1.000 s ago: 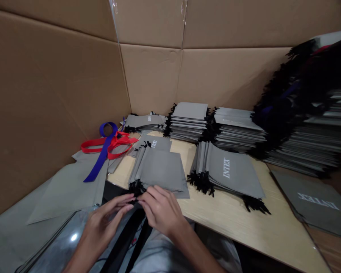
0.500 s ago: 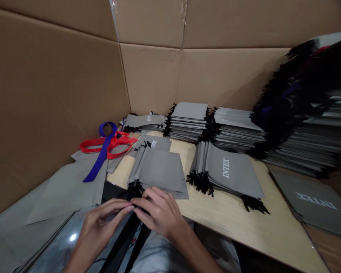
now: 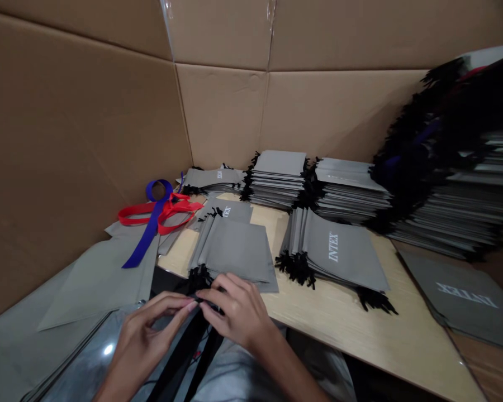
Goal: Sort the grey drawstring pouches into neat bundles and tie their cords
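Note:
My left hand [image 3: 148,326] and my right hand [image 3: 237,312] meet at the fingertips, low in the view, before the table's front edge. Both are closed in a pinch on a thin black cord [image 3: 198,300], mostly hidden by the fingers. Black straps [image 3: 182,352] hang down below the hands; whether they join the cord I cannot tell. Just beyond my fingers lies a pile of grey drawstring pouches [image 3: 238,248], its black cord ends bunched at the near left. A second pile of grey pouches [image 3: 347,251], printed INTEX, lies to the right.
Taller pouch stacks [image 3: 279,176] stand along the cardboard wall [image 3: 222,111], with a large heap [image 3: 456,206] at the right. Red ribbon [image 3: 134,214] and blue ribbon [image 3: 145,243] lie on grey fabric pieces [image 3: 96,273] at the left. The table [image 3: 402,340] is pale wood.
My fingertips have shifted slightly apart at the pinch, showing a little more of the cord between them. The piles and ribbons have not moved.

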{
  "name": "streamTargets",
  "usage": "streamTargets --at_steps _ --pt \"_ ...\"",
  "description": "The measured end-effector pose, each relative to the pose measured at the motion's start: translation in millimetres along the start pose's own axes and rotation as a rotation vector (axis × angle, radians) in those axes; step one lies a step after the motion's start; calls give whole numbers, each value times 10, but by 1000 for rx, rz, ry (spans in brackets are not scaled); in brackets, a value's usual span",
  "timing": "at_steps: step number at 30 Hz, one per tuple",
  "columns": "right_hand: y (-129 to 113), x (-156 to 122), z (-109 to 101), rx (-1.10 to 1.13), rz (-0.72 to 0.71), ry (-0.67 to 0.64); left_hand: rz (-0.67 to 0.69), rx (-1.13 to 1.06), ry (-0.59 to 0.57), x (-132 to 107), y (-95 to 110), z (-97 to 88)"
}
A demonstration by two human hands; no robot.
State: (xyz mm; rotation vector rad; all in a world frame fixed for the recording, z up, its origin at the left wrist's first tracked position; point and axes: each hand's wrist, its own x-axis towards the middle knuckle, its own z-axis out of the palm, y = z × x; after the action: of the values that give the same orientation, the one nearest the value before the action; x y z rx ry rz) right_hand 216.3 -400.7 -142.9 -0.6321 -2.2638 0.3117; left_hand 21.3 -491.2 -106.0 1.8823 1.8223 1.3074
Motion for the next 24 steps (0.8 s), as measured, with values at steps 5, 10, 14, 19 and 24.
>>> streamTargets --at_steps 5,10,14,19,24 --pt "-17 -4 -32 -8 -22 -18 -18 -13 -15 -19 -33 9" --pt "-22 -3 -36 -15 4 -48 -38 -16 -27 -30 -51 9" --pt "-10 5 -27 9 27 -51 -32 -23 -17 -29 -44 -3" --pt "5 6 -12 -4 60 -47 -47 -19 -20 -53 -86 -25" --pt "-6 -5 -3 -47 59 -56 -60 -10 -26 -97 -150 -31"
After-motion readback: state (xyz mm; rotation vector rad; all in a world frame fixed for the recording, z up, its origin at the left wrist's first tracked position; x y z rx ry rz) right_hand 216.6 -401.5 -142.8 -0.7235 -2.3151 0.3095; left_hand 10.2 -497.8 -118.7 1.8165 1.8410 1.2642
